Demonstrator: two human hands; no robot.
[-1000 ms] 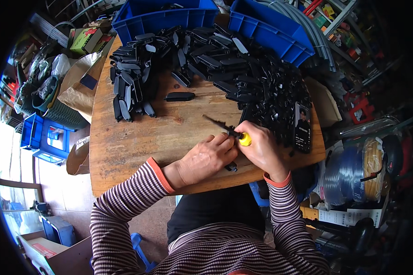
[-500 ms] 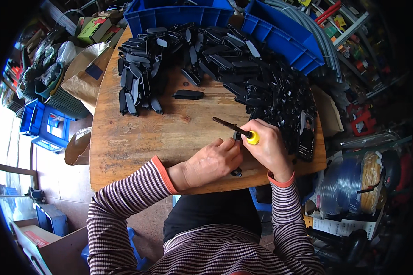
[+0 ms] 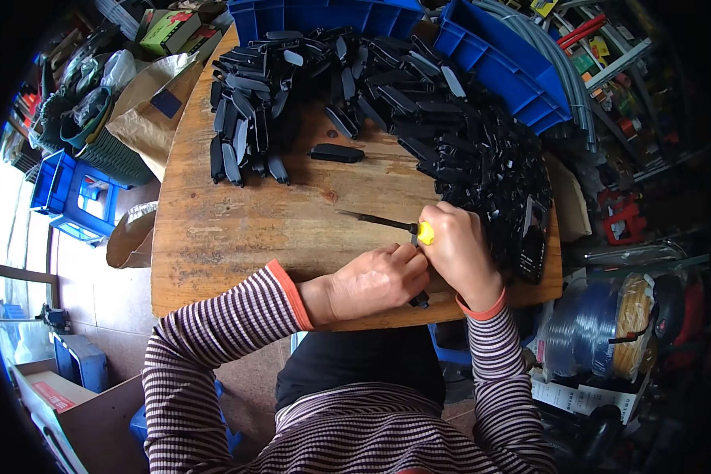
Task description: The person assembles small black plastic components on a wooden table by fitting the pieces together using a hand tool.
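Observation:
My right hand (image 3: 464,251) is closed round the yellow handle of a screwdriver (image 3: 426,233). Its long dark shaft points left over the table, away from the work. Just beside it, my left hand (image 3: 375,280) pinches a small black plastic part (image 3: 421,300), mostly hidden by my fingers; one end sticks out below them. Both hands meet near the table's front edge. Beyond them, a single long black plastic piece (image 3: 336,153) lies apart on the wood. A big heap of similar black pieces (image 3: 419,103) curves across the far side and down the right.
The wooden table (image 3: 237,229) has a rounded outline. Blue plastic bins (image 3: 505,67) stand behind the heap. A phone (image 3: 533,241) rests at the right edge beside small black parts. Brown paper bags (image 3: 154,110) stand left of the table; wrapped coils (image 3: 600,324) lie to the right.
The screwdriver has swung slightly, so its shaft now reaches further left. Both hands stay together, still gripping. The whole view has shifted a little, the heap appearing higher and further right.

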